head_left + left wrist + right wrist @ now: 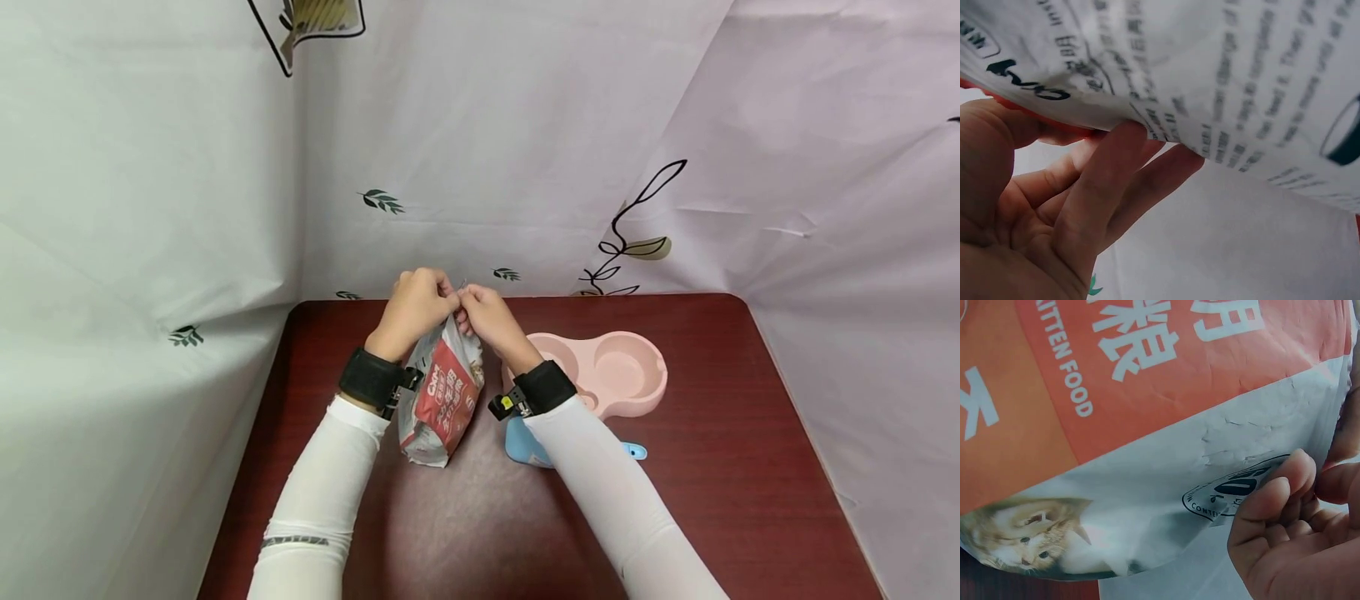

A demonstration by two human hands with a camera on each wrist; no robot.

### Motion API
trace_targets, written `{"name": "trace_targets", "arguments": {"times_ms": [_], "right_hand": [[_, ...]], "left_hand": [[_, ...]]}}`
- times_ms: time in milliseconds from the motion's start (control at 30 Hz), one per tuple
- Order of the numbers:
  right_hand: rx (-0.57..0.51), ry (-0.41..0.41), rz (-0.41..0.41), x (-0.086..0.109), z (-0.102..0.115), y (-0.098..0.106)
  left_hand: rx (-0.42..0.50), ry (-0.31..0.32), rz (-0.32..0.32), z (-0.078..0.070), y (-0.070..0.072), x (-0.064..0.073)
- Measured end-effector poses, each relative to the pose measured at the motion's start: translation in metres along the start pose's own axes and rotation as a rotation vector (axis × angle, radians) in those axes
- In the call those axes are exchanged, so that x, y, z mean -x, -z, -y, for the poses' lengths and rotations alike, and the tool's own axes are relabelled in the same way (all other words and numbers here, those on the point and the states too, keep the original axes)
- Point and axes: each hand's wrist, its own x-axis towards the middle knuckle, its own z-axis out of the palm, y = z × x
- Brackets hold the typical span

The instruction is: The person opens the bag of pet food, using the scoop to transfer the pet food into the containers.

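I had both hands at the top of the kitten food bag (450, 387), left of the middle of the worktop (720, 467) and toward its far edge. My left hand (417, 307) pinched the upper edge between thumb and fingers, and my right hand (491, 320) pinched the same edge just beside it, the fingertips of the two nearly meeting. The bag ran down from my grip toward me, tilted, its red front panel turned to the right; I could not tell from the head view whether its base bore on the wood. My left wrist feed gave me the white, closely printed face, with fingers set along its edge, the lettering partly blurred. On the right wrist feed I read "KITTEN FOOD" on the orange-red panel and saw a kitten's picture near a lower corner, with my curled fingers at the border by a dark oval mark. To the right of the bag sat a pink double bowl (627, 372), partly hidden behind my right forearm. Nearer me lay a blue scoop (525, 443), my white right sleeve (615, 492) crossing in front of its middle. Pale cloth (487, 125) with leaf prints rose behind the worktop.
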Motion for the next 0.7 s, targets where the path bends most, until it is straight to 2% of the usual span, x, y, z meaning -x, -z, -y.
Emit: {"name": "trace_targets", "arguments": {"times_ms": [333,700], "right_hand": [[-0.015,0.030,-0.019,-0.0004,-0.0030,-0.0009],[0.000,-0.018,0.011,-0.0088,-0.0047,0.0075]], "left_hand": [[-0.002,-0.001,0.002,0.0032,-0.0022,-0.0075],[0.031,0.004,0.033,0.0027,-0.0008,-0.0075]]}}
